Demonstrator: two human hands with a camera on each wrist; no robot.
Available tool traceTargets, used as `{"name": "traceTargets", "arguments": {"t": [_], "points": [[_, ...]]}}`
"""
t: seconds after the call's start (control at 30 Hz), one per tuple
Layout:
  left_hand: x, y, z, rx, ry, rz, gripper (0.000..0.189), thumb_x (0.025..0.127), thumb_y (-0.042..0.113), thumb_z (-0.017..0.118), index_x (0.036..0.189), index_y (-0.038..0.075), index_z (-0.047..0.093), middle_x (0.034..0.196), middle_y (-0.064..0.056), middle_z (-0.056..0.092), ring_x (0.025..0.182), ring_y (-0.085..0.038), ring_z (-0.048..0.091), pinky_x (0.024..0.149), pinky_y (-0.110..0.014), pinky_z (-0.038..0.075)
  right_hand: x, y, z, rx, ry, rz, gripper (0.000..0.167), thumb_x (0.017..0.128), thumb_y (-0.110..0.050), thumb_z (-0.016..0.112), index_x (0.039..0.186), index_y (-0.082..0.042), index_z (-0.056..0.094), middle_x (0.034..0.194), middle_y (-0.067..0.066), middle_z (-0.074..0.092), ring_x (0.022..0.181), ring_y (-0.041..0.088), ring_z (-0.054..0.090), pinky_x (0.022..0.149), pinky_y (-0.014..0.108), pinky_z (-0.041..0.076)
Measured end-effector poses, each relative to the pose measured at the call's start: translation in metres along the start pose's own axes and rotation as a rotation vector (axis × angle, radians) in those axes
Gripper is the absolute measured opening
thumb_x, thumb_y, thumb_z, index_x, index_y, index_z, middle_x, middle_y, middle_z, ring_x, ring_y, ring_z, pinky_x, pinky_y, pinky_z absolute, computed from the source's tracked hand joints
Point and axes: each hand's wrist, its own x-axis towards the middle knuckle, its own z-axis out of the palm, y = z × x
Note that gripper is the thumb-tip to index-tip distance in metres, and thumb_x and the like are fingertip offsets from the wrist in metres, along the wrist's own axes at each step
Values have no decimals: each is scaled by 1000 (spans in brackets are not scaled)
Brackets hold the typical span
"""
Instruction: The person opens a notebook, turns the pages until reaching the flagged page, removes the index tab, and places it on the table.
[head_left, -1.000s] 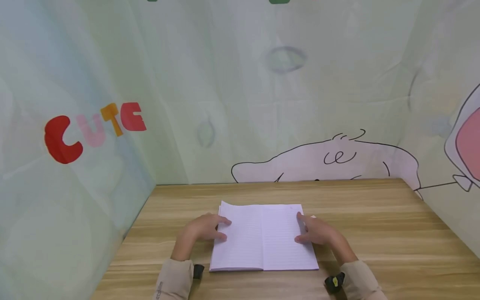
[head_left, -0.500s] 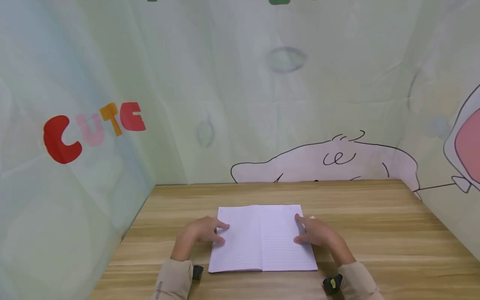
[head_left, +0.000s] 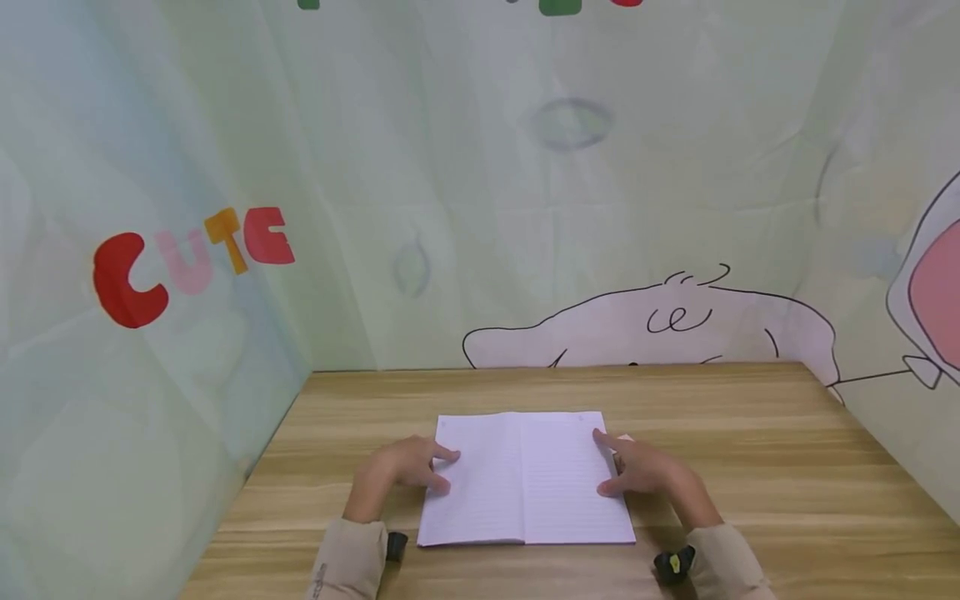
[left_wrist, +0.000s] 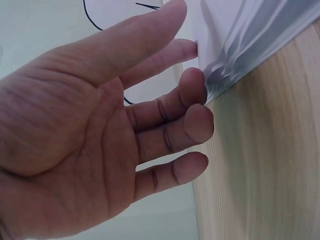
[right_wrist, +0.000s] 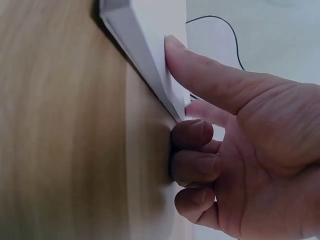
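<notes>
An open notebook (head_left: 486, 500) with lined white pages lies on the wooden table. My left hand (head_left: 405, 462) rests at its left edge, thumb and index finger on the left page. In the left wrist view, loosely bent fingers (left_wrist: 192, 87) touch the bunched page edges. My right hand (head_left: 641, 467) is at the right edge, its thumb and index finger on the right page. The right wrist view shows the thumb straight on the page, with the other fingers (right_wrist: 195, 167) curled beside the notebook at the tabletop.
The table (head_left: 757, 467) extends around the notebook. Behind my right hand a small white thing (head_left: 626, 437) shows, mostly hidden. A printed cloth backdrop (head_left: 487, 208) rises behind the table and at both sides.
The left page's raised far corner has come down flat. My right hand has shifted slightly outward, its thumb closer to the page edge. The left hand has moved slightly nearer.
</notes>
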Motion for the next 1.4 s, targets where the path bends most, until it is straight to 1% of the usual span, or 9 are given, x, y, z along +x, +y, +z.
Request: {"name": "traceTargets", "arguments": {"t": [0.1,0.2,0.53,0.8,0.9,1.03,1.2,1.27,1.4], "points": [[-1,1,0,2,-7,14,50,85,18,78,132,6,65,133,-17,62,120,-34,58,103,-49,42,1,1,1,15,0,5,98,79,-25,85,152,8,29,154,32,31,142,47,30,113,58,24],[-2,0,0,6,-14,28,50,86,18,78,133,6,65,135,-19,60,124,-36,55,104,-50,41,2,1,2,11,-3,13,100,79,-26,85,151,12,26,155,31,28,144,46,26,115,56,21],[-5,-3,-1,18,-14,24,52,86,18,78,134,7,64,137,-19,59,110,-25,56,103,-49,41,4,-4,3,-2,30,52,104,78,-29,86,152,11,24,151,33,35,141,47,32,113,57,25],[-5,0,-4,2,-14,10,52,86,18,78,135,8,64,138,-18,58,119,-28,55,105,-49,40,2,-6,2,-12,34,89,107,78,-30,86,153,11,21,153,33,31,141,48,30,113,58,24],[-4,-1,-3,10,-20,7,53,85,19,78,135,9,64,138,-19,58,115,-26,55,104,-49,41,3,-7,2,-16,27,103,107,78,-31,86,153,11,22,152,33,33,141,48,30,113,58,25],[-3,-2,-1,11,-29,0,53,86,20,78,136,10,63,139,-18,57,117,-25,55,105,-48,40,1,-7,3,-18,28,96,105,78,-30,86,152,11,24,152,33,34,141,49,30,113,58,25],[-3,-1,0,9,-36,-19,53,87,20,77,137,11,63,140,-17,56,123,-27,54,107,-49,39,-4,-8,-2,-13,42,22,102,78,-27,86,150,14,26,148,36,38,139,49,34,112,58,27],[-2,-1,0,12,-37,-17,52,87,20,77,136,11,63,140,-17,57,118,-26,55,105,-48,40,-7,-9,-4,1,46,-5,101,78,-25,86,150,15,26,144,37,42,136,49,39,111,58,29],[-1,-1,0,10,-37,-5,52,86,19,78,136,10,63,138,-17,58,105,-22,53,103,-47,42,-7,-10,-7,52,68,-8,93,78,-20,86,148,13,33,120,29,62,111,37,61,100,54,43]]}}
